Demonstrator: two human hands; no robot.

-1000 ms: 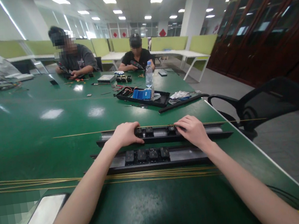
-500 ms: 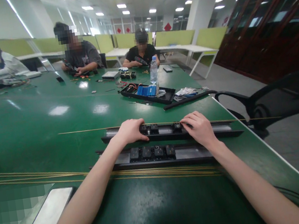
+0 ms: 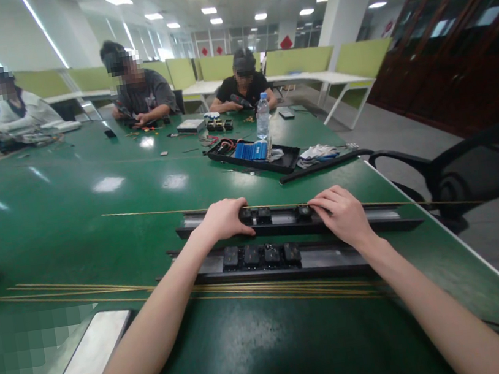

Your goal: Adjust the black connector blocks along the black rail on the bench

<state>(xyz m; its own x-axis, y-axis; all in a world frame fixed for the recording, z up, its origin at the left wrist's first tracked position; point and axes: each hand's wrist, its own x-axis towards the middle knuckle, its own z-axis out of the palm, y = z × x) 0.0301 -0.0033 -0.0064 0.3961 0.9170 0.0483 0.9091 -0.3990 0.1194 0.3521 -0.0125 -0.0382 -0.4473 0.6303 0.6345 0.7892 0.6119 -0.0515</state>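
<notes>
A long black channel rail point(image 3: 283, 228) lies across the table, its trough holding a few small black blocks point(image 3: 264, 214). My left hand point(image 3: 226, 220) is closed around this rail near its left part, thumb on the near side. Along the far edge runs a thin gold-coloured rod point(image 3: 142, 213), extending past both rail ends. The fingertips of my right hand point(image 3: 341, 211) pinch the rod just beside the rightmost black block point(image 3: 302, 212). Nearer to me is a second black rail point(image 3: 333, 254) with a row of several square black blocks point(image 3: 252, 256).
Several loose gold rods point(image 3: 82, 289) lie in front, under my left forearm. A white-and-dark box point(image 3: 98, 344) sits at left front. Beyond stand a black tray point(image 3: 289, 159) with a blue finned part, a water bottle point(image 3: 262, 116) and gloves point(image 3: 319, 152). Co-workers sit across the table.
The view has shifted slightly, so everything appears a little further right. Both hands keep their grip in the same places. Fingertips of another hand show at the far left edge.
</notes>
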